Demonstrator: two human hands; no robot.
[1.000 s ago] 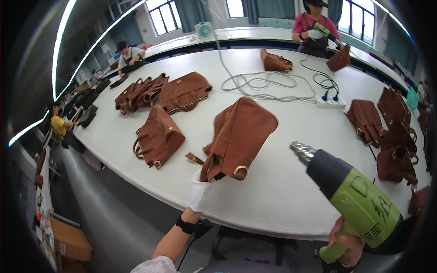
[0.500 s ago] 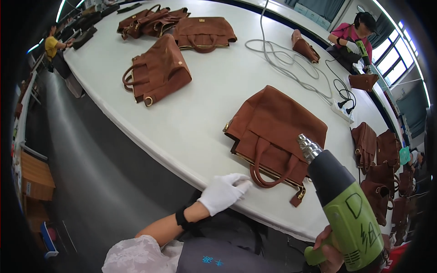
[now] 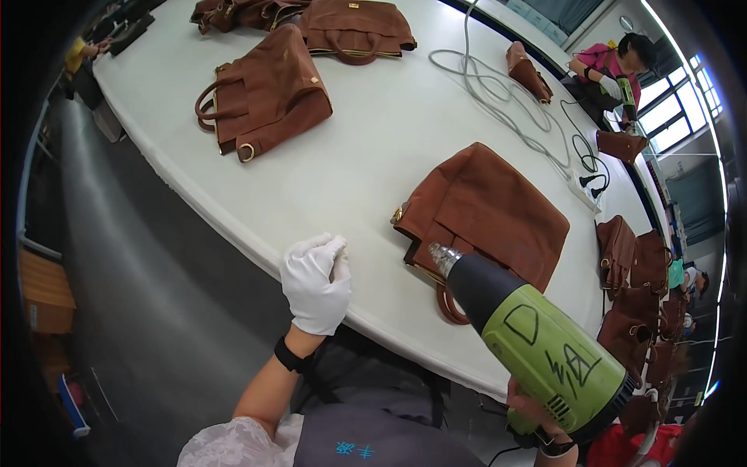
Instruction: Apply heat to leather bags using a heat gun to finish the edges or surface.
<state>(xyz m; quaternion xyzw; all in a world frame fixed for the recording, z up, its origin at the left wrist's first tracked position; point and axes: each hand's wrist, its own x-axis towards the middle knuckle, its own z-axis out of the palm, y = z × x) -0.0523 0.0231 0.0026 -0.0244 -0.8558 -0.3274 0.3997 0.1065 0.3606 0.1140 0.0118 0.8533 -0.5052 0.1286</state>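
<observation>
Gripping a heat gun (image 3: 537, 342) are right fingers (image 3: 523, 401); left fingers (image 3: 313, 253) curl inward; brown bag (image 3: 498, 210), contents hidden

On the table (image 3: 373, 194), a handbag (image 3: 506, 206) lies partly behind the heat gun (image 3: 541, 342), right of another bag (image 3: 272, 93).

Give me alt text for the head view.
The right hand holds a green heat gun, its nozzle in front of a brown handbag on a white table. The gloved left hand is curled near the edge.
</observation>
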